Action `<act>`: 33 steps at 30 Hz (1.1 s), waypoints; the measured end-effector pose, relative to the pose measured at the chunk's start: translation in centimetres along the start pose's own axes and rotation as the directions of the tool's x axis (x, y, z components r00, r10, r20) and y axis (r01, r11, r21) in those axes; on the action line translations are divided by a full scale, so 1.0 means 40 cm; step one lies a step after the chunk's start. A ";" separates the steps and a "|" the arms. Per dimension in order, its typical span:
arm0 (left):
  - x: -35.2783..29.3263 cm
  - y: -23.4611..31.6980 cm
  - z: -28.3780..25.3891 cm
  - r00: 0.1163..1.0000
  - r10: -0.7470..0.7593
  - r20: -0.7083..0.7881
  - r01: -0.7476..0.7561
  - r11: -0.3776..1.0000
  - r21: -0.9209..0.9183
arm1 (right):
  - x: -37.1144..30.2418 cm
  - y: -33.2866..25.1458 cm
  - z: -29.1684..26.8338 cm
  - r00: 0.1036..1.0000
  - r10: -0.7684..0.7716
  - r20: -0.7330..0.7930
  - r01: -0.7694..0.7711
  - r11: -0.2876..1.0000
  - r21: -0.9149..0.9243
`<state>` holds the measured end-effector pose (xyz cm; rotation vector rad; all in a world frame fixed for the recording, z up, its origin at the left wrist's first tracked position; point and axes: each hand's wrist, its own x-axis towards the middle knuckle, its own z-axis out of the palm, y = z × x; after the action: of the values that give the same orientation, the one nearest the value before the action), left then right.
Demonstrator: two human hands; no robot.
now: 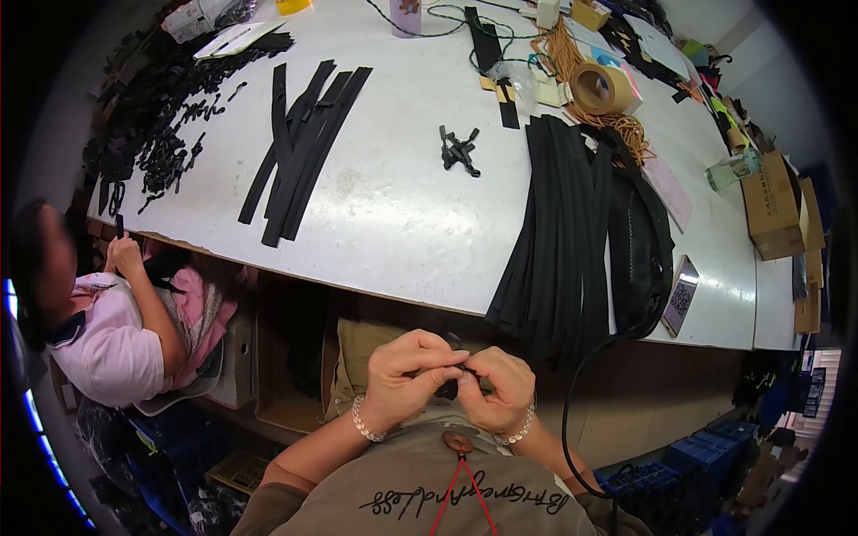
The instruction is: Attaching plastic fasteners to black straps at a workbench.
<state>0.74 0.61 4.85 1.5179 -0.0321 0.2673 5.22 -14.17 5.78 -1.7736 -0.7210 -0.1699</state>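
Observation:
In front of my chest, close to the table's near edge, both hands meet at the fingertips. My left hand (407,375) is closed in a pinch on a small black piece (462,367). From the other side my right hand (497,387) pinches the same piece; fingers cover most of it, so its exact kind is hidden. A small heap of black zipper pulls (459,152) lies on the white table (393,223) beyond my hands. To the right, a thick bundle of long black zipper strips (559,232) hangs over the near edge.
More black strips (304,152) lie at the left, near scattered black pulls (174,152). A co-worker (125,330) sits at the left end. A black bag (639,241), a phone (681,295), a tape roll (600,88) and a cardboard box (771,205) occupy the right. A black cable (567,420) hangs beside my right arm.

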 end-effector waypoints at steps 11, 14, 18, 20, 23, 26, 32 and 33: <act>-0.011 0.004 0.007 0.995 0.094 -0.042 -0.091 0.994 0.055 | 0.016 0.014 0.002 0.962 -0.272 -0.004 0.268 0.951 -0.158; -0.011 0.006 0.011 0.995 0.078 -0.059 -0.076 0.996 0.044 | 0.023 0.023 0.009 0.951 -0.308 -0.031 0.300 0.942 -0.153; -0.010 0.007 0.013 0.991 0.113 -0.071 -0.108 0.992 0.066 | 0.017 0.015 0.020 0.981 -0.183 -0.070 0.180 0.983 -0.043; -0.009 0.008 0.015 0.991 0.107 -0.074 -0.102 0.992 0.073 | 0.016 0.015 0.019 0.985 -0.151 -0.083 0.151 0.989 -0.012; -0.001 0.006 0.023 0.992 0.109 -0.060 -0.101 0.987 0.122 | 0.013 0.030 0.006 0.947 -0.312 -0.076 0.288 0.931 -0.222; -0.026 0.000 0.011 0.989 0.084 -0.123 -0.065 0.987 0.149 | 0.014 0.027 0.024 0.955 -0.288 -0.074 0.279 0.954 -0.109; -0.019 -0.004 0.012 0.988 0.070 -0.135 -0.055 0.992 0.113 | 0.012 0.033 0.031 0.970 -0.232 -0.078 0.223 0.969 -0.102; -0.015 -0.007 0.015 0.986 0.105 -0.130 -0.091 0.990 0.109 | 0.010 0.034 0.028 0.966 -0.249 -0.070 0.238 0.961 -0.138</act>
<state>0.30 -0.06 4.50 1.5995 0.0154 0.4566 6.03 -13.20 4.48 -1.7827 -0.8808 -0.4667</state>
